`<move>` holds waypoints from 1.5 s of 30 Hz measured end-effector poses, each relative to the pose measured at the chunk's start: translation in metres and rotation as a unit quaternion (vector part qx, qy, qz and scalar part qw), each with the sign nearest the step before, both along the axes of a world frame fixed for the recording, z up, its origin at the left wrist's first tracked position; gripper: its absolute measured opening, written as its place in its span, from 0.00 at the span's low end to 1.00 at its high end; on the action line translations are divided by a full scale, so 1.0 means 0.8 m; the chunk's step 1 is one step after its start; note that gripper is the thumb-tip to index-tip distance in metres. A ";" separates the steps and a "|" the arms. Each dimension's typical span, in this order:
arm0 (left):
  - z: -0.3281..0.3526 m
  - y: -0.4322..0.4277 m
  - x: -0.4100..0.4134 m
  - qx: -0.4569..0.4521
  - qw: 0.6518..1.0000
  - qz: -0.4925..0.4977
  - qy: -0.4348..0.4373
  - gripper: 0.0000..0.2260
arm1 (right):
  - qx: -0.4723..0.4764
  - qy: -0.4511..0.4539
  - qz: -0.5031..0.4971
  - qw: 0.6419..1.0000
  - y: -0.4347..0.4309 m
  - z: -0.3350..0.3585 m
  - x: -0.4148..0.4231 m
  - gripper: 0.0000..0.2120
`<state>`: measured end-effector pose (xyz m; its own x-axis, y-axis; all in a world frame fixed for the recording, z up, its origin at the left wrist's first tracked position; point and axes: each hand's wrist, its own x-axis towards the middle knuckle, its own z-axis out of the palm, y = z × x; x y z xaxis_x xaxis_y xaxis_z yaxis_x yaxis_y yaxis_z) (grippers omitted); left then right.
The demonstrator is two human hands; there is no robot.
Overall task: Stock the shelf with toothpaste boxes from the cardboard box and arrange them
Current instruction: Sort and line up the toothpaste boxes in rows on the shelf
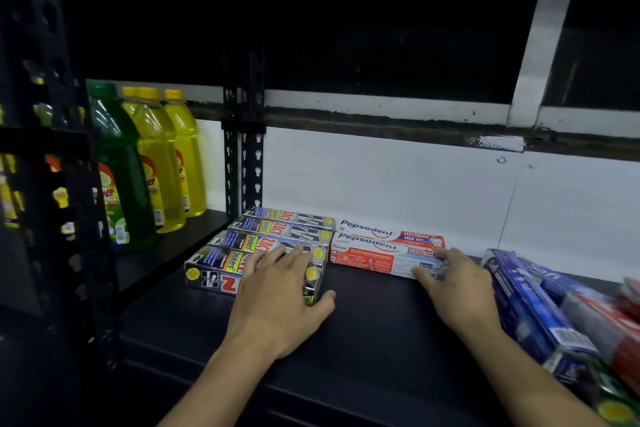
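The fingers of the left hand lie nearly straight and a little spread on the top of the front Zact box. The thumb stands out to the side and touches the right end of this box. The hand presses flat on the box and does not close around it.

The fingers of the right hand are bent over the top of the right end of the front Pepsodent box, and the thumb lies on its front face, so this hand holds the box end between thumb and fingers.

All places are given from the black post at the back of the rack. Four silver Zact boxes lie side by side on the shelf board, in a row that starts at the foot of the post and comes forward; the front one is the farthest from it. Just to the right of this row, three white and red Pepsodent boxes lie in the same way, touching each other, with the held one in front. Far to the right of the post, several blue boxes lie tilted at the edge of the view. To the left of the post stand a green bottle and yellow bottles. Behind the post is a white wall.
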<state>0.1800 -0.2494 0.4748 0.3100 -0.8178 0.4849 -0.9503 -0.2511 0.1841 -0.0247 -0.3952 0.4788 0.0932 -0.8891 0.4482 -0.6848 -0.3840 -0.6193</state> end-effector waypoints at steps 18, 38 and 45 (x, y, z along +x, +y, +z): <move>0.000 0.000 0.000 0.007 1.000 0.000 -0.015 0.30 | 0.031 -0.029 0.019 0.999 -0.002 -0.003 -0.002 0.29; -0.005 -0.004 0.004 0.029 0.999 0.004 -0.038 0.31 | 0.041 -0.088 0.005 0.995 -0.015 -0.013 -0.006 0.42; -0.006 -0.004 0.005 0.031 0.999 -0.001 -0.036 0.26 | 0.048 -0.089 0.009 0.995 -0.006 -0.007 -0.006 0.39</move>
<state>0.1843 -0.2523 0.4703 0.2735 -0.8476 0.4547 -0.9613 -0.2570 0.0992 -0.0297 -0.4001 0.4734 0.0373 -0.9277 0.3713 -0.5545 -0.3284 -0.7647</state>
